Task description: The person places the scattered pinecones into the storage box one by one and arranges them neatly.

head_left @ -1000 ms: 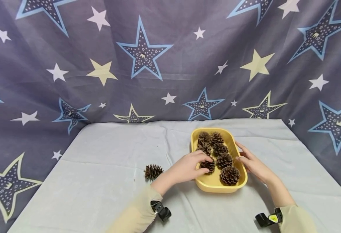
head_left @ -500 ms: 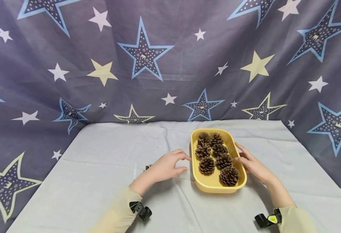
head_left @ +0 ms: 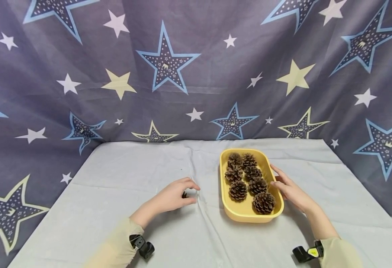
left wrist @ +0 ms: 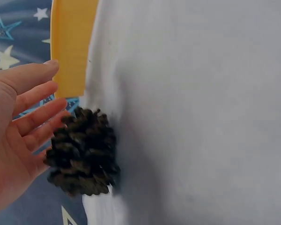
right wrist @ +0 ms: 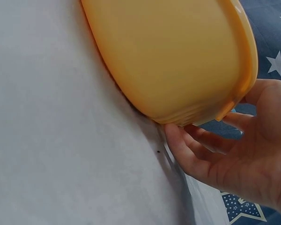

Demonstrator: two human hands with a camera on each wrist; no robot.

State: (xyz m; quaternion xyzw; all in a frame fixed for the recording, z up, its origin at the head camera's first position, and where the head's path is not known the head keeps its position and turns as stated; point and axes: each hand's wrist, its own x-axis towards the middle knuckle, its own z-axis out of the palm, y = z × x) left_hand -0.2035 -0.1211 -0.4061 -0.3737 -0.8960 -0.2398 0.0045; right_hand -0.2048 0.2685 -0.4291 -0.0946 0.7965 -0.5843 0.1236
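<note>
In the head view a yellow plastic tub [head_left: 246, 219] stands right of centre, with several brown pine cones [head_left: 264, 203] inside. My left hand [head_left: 170, 195] is over a loose pine cone [left wrist: 83, 152], mostly hidden from the head camera. From the left wrist, the fingers are spread beside the cone and do not close round it; whether a fingertip touches it is unclear. My right hand [head_left: 291, 191] rests against the tub's right side. The right wrist view has its fairly straight fingers [right wrist: 189, 157] touching the outer wall near the rim.
A pale grey cloth [head_left: 115, 178] with a few creases covers the table. Behind and beside it hangs a dark curtain [head_left: 196, 74] printed with stars. Each wrist wears a small black camera, such as the left one [head_left: 142, 246].
My left hand has withdrawn from a pine cone in the tub, leaving it there, and moved left over the loose cone. The right hand has stayed at the tub's side.
</note>
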